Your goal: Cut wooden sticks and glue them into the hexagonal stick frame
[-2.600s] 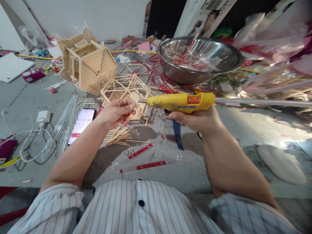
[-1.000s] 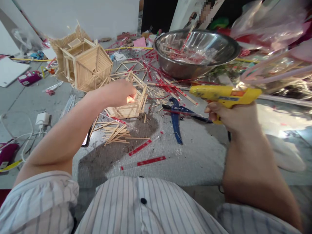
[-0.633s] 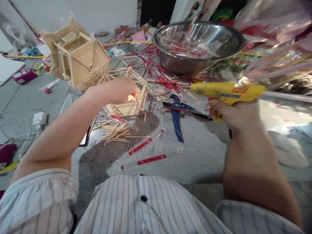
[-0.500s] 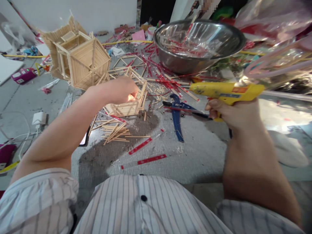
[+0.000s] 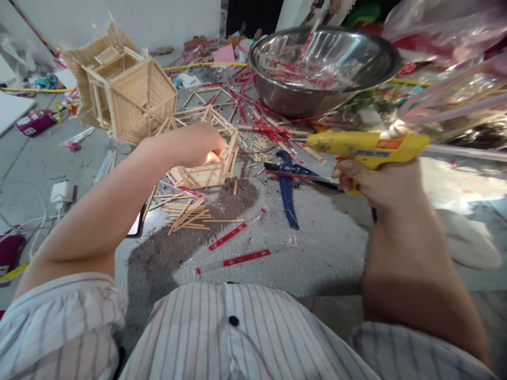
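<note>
My right hand [image 5: 380, 182] is wrapped round the grip of a yellow hot glue gun [image 5: 356, 146], its nozzle pointing left. My left hand [image 5: 204, 145] reaches over a small frame of wooden sticks [image 5: 200, 176], fingers bent down and pressed together inside it. What those fingers hold, if anything, is hidden. Just in front of the frame lies a loose pile of wooden sticks [image 5: 188, 215]. A larger house-like model of sticks [image 5: 137, 100] stands behind my left forearm. Blue-handled cutters [image 5: 287, 190] lie between the frame and the glue gun.
A steel bowl [image 5: 273, 97] holding red and clear wrappers stands at the back. Two red-printed wrappers [image 5: 246, 258] lie near my body. A phone [image 5: 137, 227] is partly under my left forearm. A white charger [image 5: 62, 192] with cable lies at left, plastic bags [image 5: 443, 31] at back right.
The view has shifted very slightly. Both hands stay nearly where they were, the left in the stick frame and the right round the glue gun.
</note>
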Available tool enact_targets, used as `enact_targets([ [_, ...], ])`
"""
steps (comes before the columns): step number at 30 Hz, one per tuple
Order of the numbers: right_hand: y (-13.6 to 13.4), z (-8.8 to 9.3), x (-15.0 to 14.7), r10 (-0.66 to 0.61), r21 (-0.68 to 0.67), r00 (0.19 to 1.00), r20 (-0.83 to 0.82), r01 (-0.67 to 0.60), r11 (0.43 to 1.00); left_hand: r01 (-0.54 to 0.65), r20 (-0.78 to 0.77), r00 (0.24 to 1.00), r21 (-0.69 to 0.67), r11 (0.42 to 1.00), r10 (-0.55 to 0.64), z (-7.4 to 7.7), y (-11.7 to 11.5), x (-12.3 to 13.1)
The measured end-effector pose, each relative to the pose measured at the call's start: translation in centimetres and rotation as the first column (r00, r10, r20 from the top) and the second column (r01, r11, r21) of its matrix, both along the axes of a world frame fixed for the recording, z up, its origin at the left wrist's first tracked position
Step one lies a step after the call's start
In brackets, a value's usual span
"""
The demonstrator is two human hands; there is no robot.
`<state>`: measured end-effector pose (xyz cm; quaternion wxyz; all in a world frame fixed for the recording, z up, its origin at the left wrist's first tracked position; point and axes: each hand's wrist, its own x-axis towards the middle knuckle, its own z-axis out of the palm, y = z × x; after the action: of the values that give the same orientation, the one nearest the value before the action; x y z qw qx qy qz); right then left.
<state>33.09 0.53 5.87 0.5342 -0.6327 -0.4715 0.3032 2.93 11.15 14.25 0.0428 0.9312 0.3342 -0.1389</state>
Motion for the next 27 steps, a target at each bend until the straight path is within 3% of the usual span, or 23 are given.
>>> enact_targets([
  [9, -0.12, 0.16, -0.33, -0.011, 0.004, 1.000, -0.002, 0.011, 1.000, -0.015, 0.012, 1.000, -0.063, 0.998, 0.015, -0.38, 0.51, -0.29],
  [15, -0.21, -0.10, 0.10, 0.008, -0.006, 1.000, 0.010, -0.008, 1.000, -0.056, 0.011, 0.998, -0.045, 0.997, 0.056, 0.05, -0.11, -0.04],
  [27, -0.08, 0.12, -0.14, 0.009, 0.015, 1.000, -0.014, -0.008, 1.000, -0.026, 0.019, 0.999, -0.041, 0.999, 0.027, -0.07, -0.05, -0.27],
])
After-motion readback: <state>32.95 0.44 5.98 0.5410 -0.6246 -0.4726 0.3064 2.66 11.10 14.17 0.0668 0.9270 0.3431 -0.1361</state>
